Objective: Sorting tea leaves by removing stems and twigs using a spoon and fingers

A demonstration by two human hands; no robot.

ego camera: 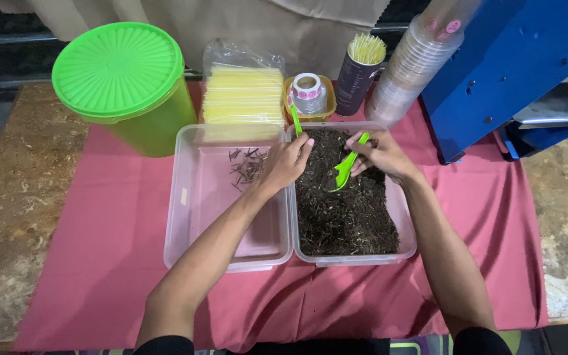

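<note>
Hands over rt tub (pixel 402 217) of dark dried bits (pixel 346 213): right hand (pixel 381 156) grips green spoon (pixel 346 168) w/ bowl down to dig; left hand (pixel 287 161) pinches green stick (pixel 295 119), near left tub (pixel 185 197) w/ few sorted pieces (pixel 247 165)

green ribbed lid (pixel 118 70), green spoon (pixel 346 165), pink cloth (pixel 100 250), dark brown dried leaves (pixel 343 210).

Tubs (pixel 185 217): clear plastic, looking smooth and faintly glossy.
Spoon (pixel 346 167): green plastic, shining.
Fill (pixel 346 217): dark dry shreds, looking rough and matt.
Cloth (pixel 100 250): pink fabric, lying matt.
Table (pixel 14 197): worn board, showing rough.
Bin (pixel 126 82): glossy green plastic.
</note>
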